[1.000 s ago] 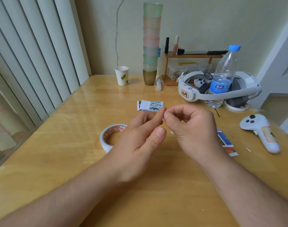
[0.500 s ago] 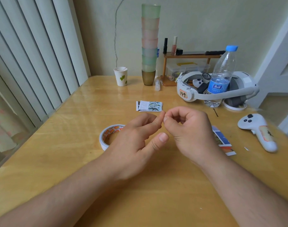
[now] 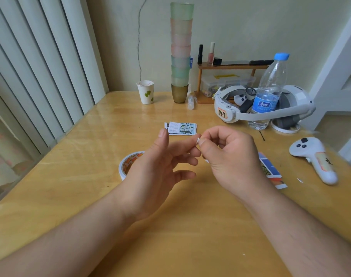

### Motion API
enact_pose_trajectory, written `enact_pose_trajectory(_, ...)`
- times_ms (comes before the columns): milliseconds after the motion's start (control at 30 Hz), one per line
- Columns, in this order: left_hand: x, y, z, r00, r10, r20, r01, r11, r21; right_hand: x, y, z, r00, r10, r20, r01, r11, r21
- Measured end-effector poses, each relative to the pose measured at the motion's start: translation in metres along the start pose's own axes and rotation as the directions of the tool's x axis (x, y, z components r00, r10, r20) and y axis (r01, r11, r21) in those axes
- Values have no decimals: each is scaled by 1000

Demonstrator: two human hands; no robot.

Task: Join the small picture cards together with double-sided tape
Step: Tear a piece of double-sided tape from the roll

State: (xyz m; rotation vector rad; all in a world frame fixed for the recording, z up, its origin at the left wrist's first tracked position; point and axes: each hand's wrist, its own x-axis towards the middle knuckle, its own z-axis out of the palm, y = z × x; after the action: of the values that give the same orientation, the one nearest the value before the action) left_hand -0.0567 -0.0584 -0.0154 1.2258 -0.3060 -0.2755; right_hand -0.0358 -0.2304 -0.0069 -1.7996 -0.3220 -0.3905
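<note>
My right hand hovers over the middle of the table and pinches a tiny white piece of tape between thumb and forefinger. My left hand is beside it with its fingers spread and relaxed, holding nothing. A roll of double-sided tape lies flat on the table, partly hidden behind my left hand. A small stack of picture cards lies just beyond my fingers. More picture cards lie to the right, partly covered by my right wrist.
At the back stand a paper cup, a tall stack of plastic cups, a small wooden shelf, a white headset and a water bottle. A white controller lies at the right. Vertical blinds line the left edge.
My left hand let go of the tape piece and opened its fingers, drawing slightly left. My right hand keeps the pinch on the tape.
</note>
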Motion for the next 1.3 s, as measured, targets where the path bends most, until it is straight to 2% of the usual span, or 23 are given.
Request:
enact_pose_trajectory(200,1,5,2,995,-89,33,94,974,-204,-2,-4,0,1000,-7,1,7,999,53)
enact_pose_trajectory(433,3,7,1,987,-157,33,159,934,-319,-1,0,1,1000,-12,7,11,998,68)
enact_pose_trajectory(633,4,6,0,987,-154,34,156,919,-363,-1,2,2,1000,17,3,-17,993,121)
enact_pose_trajectory(767,4,3,0,998,-64,-29,56,974,-220,-2,-3,3,997,78,-1,-77,979,187)
enact_pose_trajectory(900,2,-5,-3,987,132,-94,-122,987,105,0,-8,2,982,188,7,-183,951,250)
enact_pose_trajectory(1000,-2,-10,-6,958,285,-25,-247,870,426,1,-10,0,970,241,26,-239,928,285)
enact_pose_trajectory(1067,-3,-12,-6,940,340,38,-302,772,560,1,-11,-1,966,254,44,-256,921,292)
enact_pose_trajectory(1133,-3,-14,-6,927,370,55,-326,728,604,1,-10,-2,961,269,59,-275,915,294)
enact_pose_trajectory(1300,2,-16,-7,937,349,-24,-282,794,539,1,-10,-2,955,283,87,-296,906,302)
